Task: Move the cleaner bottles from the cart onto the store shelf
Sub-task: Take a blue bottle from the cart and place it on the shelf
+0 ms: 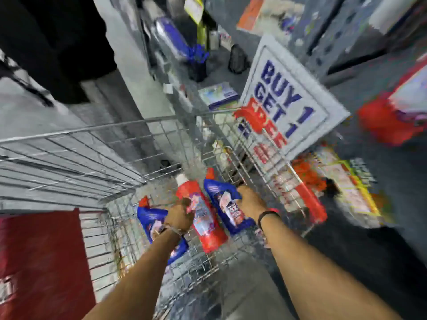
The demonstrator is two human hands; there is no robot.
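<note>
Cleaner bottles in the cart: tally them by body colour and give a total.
Blue bottles: 2, the left blue bottle and the right blue bottle
Red bottles: 1, the red bottle
Total: 3

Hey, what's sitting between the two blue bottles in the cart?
In the head view, a red bottle lies between the left blue bottle and the right blue bottle, with the left hand on it.

bottles (209,213) in cart (161,125), sign (288,100) right
</note>
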